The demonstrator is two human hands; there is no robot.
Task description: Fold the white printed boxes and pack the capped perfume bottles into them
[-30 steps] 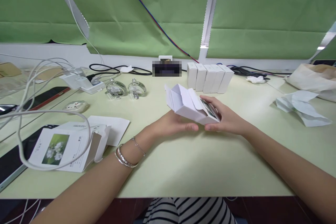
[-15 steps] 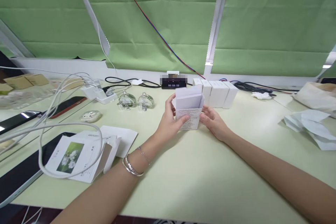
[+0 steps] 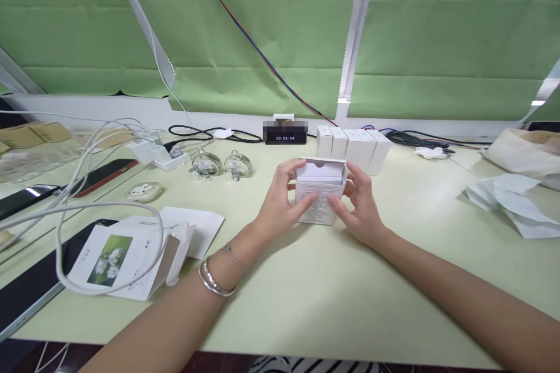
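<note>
I read 00:03:54 on the black display [image 3: 285, 138] — was 00:03:53 | white box [image 3: 322, 191] over table [image 3: 394, 280], print too small | left hand [image 3: 280, 199], right hand [image 3: 362, 205] clamped on it — right thumb newly on front

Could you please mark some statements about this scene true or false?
1. The left hand and right hand hold a printed white box. True.
2. Its top is closed. False: its top is open.
3. Two glass bottles are on the table. True.
4. Bracelets circle the right arm. False: the bracelets circle the left arm.
5. The timer reads 00:05:20. False: the timer reads 00:03:54.
6. More white boxes stand beyond the hands. True.
</note>
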